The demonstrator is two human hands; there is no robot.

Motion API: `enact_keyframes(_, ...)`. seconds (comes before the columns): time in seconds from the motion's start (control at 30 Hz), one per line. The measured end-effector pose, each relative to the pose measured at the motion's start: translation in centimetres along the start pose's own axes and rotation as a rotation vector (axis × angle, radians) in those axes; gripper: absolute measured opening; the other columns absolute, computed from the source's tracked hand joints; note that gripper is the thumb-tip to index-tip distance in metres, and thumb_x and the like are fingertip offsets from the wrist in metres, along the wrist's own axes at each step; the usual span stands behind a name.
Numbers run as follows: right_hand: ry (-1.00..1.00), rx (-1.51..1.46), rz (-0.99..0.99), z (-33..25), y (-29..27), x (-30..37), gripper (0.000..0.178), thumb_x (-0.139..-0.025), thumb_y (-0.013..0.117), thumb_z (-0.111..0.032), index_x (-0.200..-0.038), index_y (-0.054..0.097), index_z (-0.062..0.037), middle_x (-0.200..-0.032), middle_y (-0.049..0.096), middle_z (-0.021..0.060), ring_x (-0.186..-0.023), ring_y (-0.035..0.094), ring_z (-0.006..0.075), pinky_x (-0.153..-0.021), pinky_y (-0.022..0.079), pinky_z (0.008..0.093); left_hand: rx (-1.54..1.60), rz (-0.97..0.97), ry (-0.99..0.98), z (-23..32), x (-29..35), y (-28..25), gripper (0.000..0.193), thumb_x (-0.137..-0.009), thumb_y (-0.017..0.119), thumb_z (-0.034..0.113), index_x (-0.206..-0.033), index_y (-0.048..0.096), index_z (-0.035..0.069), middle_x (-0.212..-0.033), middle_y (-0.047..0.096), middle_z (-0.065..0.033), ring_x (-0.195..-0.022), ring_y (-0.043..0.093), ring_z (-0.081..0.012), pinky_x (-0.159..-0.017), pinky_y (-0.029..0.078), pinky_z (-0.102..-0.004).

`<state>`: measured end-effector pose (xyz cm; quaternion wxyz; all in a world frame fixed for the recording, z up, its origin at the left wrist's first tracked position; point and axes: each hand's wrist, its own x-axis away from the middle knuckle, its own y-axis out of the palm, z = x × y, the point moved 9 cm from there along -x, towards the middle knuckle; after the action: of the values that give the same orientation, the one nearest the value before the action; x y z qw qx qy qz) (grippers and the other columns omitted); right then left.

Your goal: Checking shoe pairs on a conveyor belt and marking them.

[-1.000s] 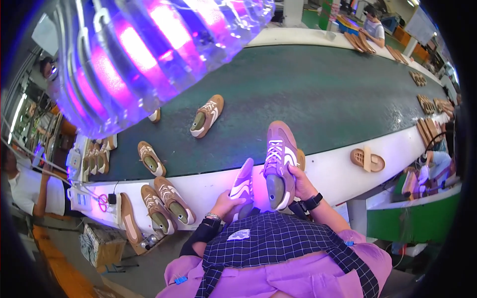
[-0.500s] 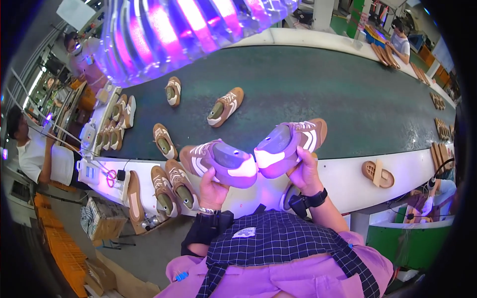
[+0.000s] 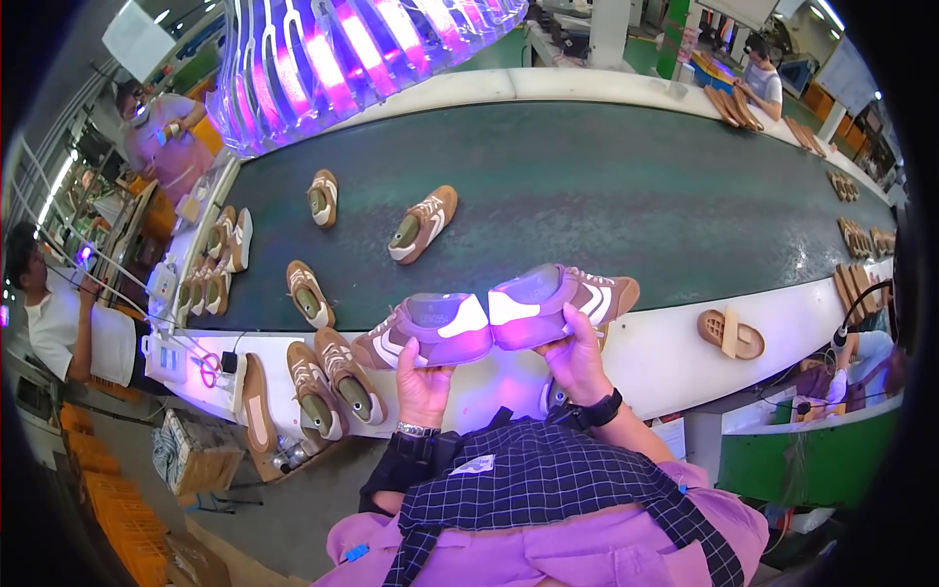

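Note:
Two brown sneakers with white stripes are held up over the white bench edge, heels facing each other and nearly touching, toes pointing outward. My left hand grips the left sneaker, thumb up along its side near the heel. Around the right sneaker my right hand is closed, thumb against its side and fingers underneath. Purple light falls on both heels. A pair of matching sneakers rests on the bench left of my left hand. Part of another shoe shows behind my right wrist.
A green conveyor belt carries several sneakers at its left. A glowing purple lamp hangs above. A loose sole lies on the bench at right; another sole is at left. People work around the belt.
Both sneakers have tilted, so their insides and heels show at a different angle, with the heels still together. The view has shifted slightly, showing more of the lamp.

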<state>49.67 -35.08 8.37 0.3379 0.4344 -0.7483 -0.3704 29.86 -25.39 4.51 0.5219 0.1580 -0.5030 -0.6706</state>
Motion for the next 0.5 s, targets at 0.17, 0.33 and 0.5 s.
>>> enact_keyframes(0.17,-0.014,-0.003,0.0,-0.17,-0.19,0.07,0.05,-0.088,0.056,-0.029,-0.128,0.04,-0.0031,-0.122,0.052,0.0126,-0.111,0.053,0.0247,-0.094,0.046,0.0415,0.014,0.016,-0.026,-0.35,-0.27,-0.66,0.051,-0.081,0.064,0.022,-0.127,0.044,0.009,-0.122,0.052,-0.0071,-0.113,0.051,-0.0225,-0.095,0.045,-0.0437)
enact_keyframes(0.33,-0.011,-0.013,0.004,-0.02,-0.38,-0.01,0.05,-0.088,0.056,-0.029,-0.128,0.04,-0.0035,-0.122,0.052,0.0123,-0.111,0.053,0.0243,-0.094,0.046,0.0415,0.001,0.01,-0.027,-0.53,-0.26,-0.63,0.05,-0.081,0.065,0.022,-0.126,0.045,0.009,-0.121,0.053,-0.0073,-0.111,0.052,-0.0231,-0.093,0.046,-0.0436)
enact_keyframes(0.5,-0.005,-0.001,0.007,0.12,-0.55,-0.2,0.051,-0.088,0.057,-0.029,-0.129,0.04,-0.0034,-0.123,0.052,0.0123,-0.112,0.053,0.0245,-0.094,0.046,0.0418,0.004,0.019,-0.028,-0.67,-0.39,-1.07,0.049,-0.081,0.064,0.022,-0.125,0.046,0.009,-0.12,0.053,-0.0072,-0.111,0.052,-0.0229,-0.093,0.046,-0.0438)
